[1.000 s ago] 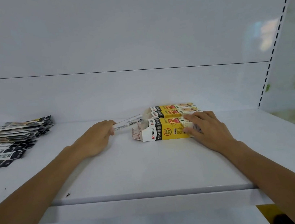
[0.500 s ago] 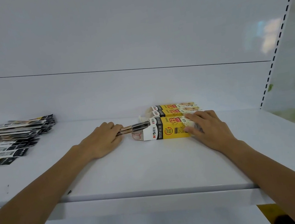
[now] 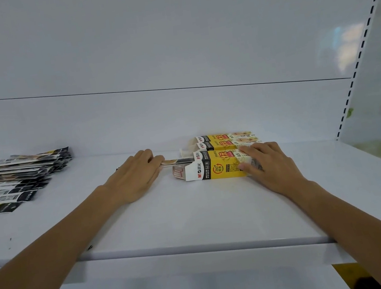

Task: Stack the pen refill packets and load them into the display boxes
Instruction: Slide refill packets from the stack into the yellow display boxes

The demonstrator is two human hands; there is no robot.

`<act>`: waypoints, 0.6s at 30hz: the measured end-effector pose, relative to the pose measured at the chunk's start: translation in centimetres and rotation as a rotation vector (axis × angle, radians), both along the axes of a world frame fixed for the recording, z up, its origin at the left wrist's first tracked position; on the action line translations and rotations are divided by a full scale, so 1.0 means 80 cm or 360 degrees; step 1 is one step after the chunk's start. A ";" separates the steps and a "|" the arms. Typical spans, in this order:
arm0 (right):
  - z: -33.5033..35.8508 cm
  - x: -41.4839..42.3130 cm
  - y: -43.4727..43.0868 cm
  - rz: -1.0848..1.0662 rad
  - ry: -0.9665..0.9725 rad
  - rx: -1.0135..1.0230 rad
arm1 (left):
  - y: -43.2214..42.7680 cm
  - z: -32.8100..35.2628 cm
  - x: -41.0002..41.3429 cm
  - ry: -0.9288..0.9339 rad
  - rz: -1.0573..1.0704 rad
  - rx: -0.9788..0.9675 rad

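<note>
- Loading is the step in hand. The left hand (image 3: 137,176), fingers curled over its trailing end, holds a refill packet (image 3: 177,162) whose leading end sits at the mouth of the nearest display box (image 3: 219,168). Whether it is one packet or a thin stack I cannot tell.
- That box lies on the shelf (image 3: 194,217) with its open end facing nine o'clock and an end flap (image 3: 179,171) splayed out.
- The right hand (image 3: 270,165) grips the box's three o'clock end, fingers laid over the top and thumb pressed on the front face.
- Two more display boxes (image 3: 224,139) lie just beyond it at twelve o'clock, side by side.
- A pile of loose packets (image 3: 13,179) waits well apart at nine o'clock.
- The next move, as I judge it, calls for a level push toward three o'clock, clear of the flap, with the right hand bracing the box against sliding.
</note>
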State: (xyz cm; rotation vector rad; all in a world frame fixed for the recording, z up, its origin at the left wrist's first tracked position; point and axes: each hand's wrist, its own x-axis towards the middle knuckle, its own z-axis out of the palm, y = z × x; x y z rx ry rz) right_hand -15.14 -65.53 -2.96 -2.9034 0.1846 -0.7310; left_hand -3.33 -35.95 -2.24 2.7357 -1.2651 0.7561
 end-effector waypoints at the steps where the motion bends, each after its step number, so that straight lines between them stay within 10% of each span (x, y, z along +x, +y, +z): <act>1: 0.000 0.000 0.000 0.0001 -0.0005 0.0005 | -0.003 0.001 0.000 -0.0016 -0.0035 -0.0013; 18: 0.001 0.000 0.005 0.0023 0.0015 -0.0069 | -0.087 0.009 -0.028 0.0511 0.0000 -0.0044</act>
